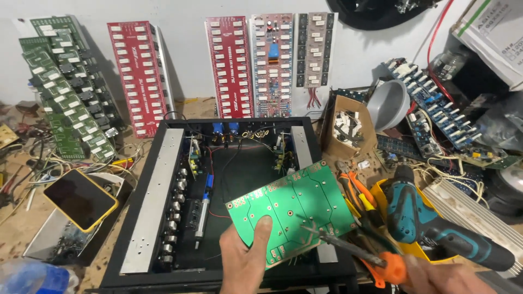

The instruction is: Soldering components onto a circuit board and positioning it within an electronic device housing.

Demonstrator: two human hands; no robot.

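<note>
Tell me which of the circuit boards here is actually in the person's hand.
The plain green board over the open black chassis, held in the left hand with the thumb on its face. The red, green and pale boards lean against the wall, untouched.

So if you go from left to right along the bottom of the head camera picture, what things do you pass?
Blue plastic bottle → phone in a yellow case → black metal chassis → left hand holding the green circuit board → right hand with orange-handled pliers → teal cordless drill.
</note>
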